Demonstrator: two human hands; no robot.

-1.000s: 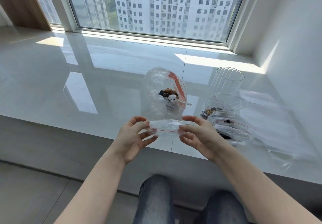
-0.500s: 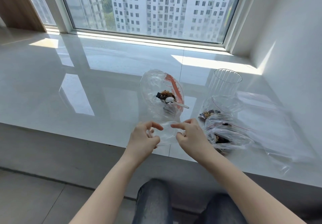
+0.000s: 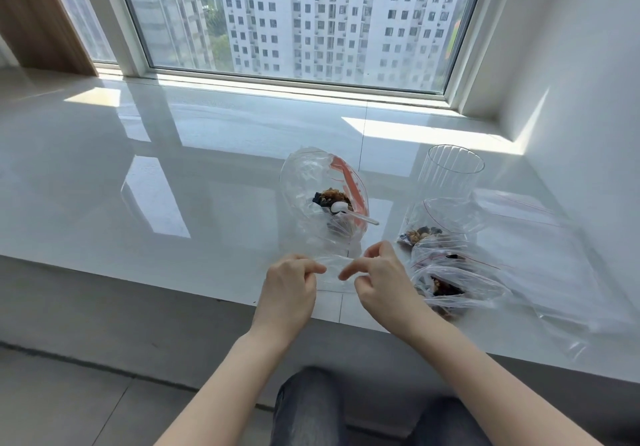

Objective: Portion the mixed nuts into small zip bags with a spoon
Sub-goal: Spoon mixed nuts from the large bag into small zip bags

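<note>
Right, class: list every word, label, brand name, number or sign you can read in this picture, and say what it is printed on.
None can be read.
Large bag of mixed nuts: an orange-red strip, no legible print.
Small zip bags: red seal lines only, no print.
Clear ribbed cup: unmarked.
Small bag held by the left hand and right hand: clear, no visible text.
Buildings outside the window: no signs legible.
</note>
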